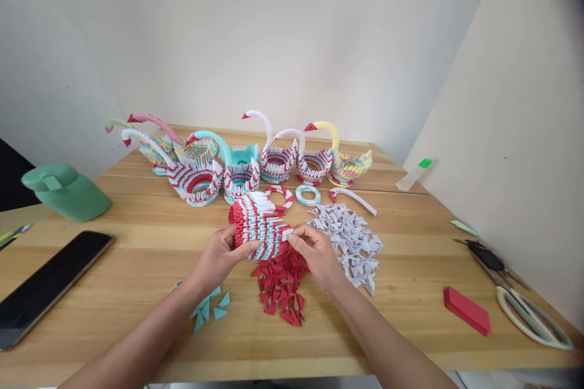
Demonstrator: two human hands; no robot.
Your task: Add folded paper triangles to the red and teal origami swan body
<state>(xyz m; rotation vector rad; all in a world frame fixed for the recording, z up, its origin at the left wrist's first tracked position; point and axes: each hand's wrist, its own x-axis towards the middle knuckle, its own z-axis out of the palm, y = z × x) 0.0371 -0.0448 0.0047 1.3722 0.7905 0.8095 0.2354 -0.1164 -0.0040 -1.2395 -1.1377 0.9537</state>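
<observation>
Paper body (259, 228) in red, white and turquoise, held tilted over the table (401, 322), is gripped on its eight o'clock side by the left hand (224, 254), while the right hand (317, 254) pinches a white piece (287, 234) at its three o'clock edge. Around that centre, loose red pieces (283, 293) lie at five o'clock, turquoise pieces (205, 311) at seven and a white heap (340, 228) at three, with paper swans (244, 156) at twelve, a phone (55, 285) toward nine and a red block (468, 310) near four.
</observation>
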